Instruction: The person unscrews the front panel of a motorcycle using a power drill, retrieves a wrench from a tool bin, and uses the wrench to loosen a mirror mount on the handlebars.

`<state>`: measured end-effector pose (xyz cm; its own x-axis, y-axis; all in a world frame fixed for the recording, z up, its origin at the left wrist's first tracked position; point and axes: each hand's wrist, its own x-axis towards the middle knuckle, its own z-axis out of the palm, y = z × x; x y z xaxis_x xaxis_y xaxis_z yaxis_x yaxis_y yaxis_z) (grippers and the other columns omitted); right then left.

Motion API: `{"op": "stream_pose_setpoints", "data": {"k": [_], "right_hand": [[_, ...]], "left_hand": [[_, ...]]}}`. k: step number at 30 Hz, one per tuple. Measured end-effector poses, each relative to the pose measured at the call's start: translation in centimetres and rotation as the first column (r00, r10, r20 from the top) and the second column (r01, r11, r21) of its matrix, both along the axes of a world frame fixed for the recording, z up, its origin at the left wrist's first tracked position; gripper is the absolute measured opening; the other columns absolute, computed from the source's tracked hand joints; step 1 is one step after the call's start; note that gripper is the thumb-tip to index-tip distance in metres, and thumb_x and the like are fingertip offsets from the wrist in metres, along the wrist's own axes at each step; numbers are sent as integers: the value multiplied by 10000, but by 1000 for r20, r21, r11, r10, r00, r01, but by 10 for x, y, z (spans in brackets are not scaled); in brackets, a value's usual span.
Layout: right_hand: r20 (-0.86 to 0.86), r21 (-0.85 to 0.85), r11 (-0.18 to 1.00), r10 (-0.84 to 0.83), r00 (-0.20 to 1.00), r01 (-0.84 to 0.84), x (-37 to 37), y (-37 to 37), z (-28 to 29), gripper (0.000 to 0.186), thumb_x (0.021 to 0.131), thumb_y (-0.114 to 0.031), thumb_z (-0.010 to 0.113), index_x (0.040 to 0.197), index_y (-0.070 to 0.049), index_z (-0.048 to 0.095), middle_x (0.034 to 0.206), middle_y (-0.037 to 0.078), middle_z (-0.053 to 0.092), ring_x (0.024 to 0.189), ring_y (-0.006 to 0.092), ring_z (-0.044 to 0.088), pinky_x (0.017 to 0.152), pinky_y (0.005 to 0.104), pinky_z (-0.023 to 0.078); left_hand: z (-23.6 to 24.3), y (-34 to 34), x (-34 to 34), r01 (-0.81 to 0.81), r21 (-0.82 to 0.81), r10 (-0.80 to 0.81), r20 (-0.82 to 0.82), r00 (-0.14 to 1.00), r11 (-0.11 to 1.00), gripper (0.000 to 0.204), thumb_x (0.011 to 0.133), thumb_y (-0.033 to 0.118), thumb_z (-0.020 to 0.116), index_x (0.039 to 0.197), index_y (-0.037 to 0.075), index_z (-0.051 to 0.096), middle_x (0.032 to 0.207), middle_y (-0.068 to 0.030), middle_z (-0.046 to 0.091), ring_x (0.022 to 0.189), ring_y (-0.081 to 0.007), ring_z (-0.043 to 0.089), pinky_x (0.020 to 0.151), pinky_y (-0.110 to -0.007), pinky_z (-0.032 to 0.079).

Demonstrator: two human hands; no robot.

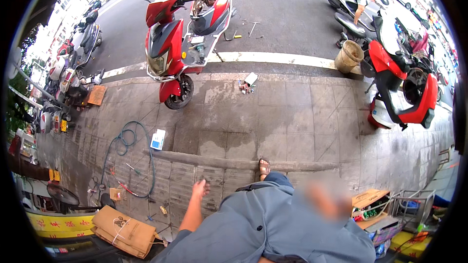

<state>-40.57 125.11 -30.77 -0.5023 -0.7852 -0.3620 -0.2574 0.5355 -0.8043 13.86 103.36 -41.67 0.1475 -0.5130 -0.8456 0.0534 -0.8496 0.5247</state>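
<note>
My left hand (201, 188) hangs low beside my body over the ribbed paving, its fingers loosely bent and apart, with nothing visible in it. Nearest to it are a small blue-and-white box (158, 139) and a coiled teal hose (127, 139) on the ground. To the right of my grey shirt (248, 226) a skin-coloured patch is blurred; whether it is my right hand, I cannot tell. My sandalled foot (264, 167) stands at the low kerb. Ahead, a red scooter (170, 44) has its seat area opened, baring wires; a drill-like tool (200, 54) rests on its footboard.
A worn bucket (349, 56) and another red scooter (390, 83) stand at the right. Small parts lie by a white box (251, 78), with a T-handle wrench (254, 28) on the road. Flattened cardboard (119, 231) is at the lower left, a metal rack (412, 204) at the lower right.
</note>
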Motion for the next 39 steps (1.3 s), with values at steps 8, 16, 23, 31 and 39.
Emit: {"op": "stream_pose_setpoints", "data": {"k": [8,16,23,31,39], "right_hand": [[-163,252,950,228,960,-183,-133,-317,-94,379,891,-348,566,900,27,624,725,192,616,671,292,612,618,418,458],[-324,147,959,277,904,-241,-112,-553,-45,359,858,-348,620,909,3,677,687,158,624,659,222,610,636,378,460],[-183,-42,978,191,964,-202,-111,-743,6,365,861,-328,622,917,29,678,620,73,569,582,140,508,560,321,422],[-396,-308,585,638,660,-750,-75,-1092,126,346,858,-325,613,889,18,654,741,191,642,659,279,624,631,379,467],[-655,-370,44,696,294,-928,104,-1309,237,378,882,-397,563,898,-32,657,789,206,654,784,388,638,689,463,480]], "left_hand": [[1,-44,-18,-271,31,271,-11,963,962,380,939,296,535,1172,3,470,995,-151,612,848,-283,627,669,-420,533],[-41,-276,-47,-413,23,411,-163,897,910,294,918,292,573,1101,70,510,901,-90,653,738,-220,630,593,-368,525],[82,-590,-185,-219,-384,91,-324,942,897,254,886,277,631,1055,98,568,943,-71,674,766,-173,643,646,-306,520],[167,-780,-299,147,-782,-52,146,988,606,284,924,253,575,1129,57,588,911,-33,666,784,-121,606,702,-264,485],[227,-784,-343,-171,-557,64,-207,976,812,357,940,292,558,1190,38,548,1050,-66,629,898,-139,599,781,-284,477]]}}
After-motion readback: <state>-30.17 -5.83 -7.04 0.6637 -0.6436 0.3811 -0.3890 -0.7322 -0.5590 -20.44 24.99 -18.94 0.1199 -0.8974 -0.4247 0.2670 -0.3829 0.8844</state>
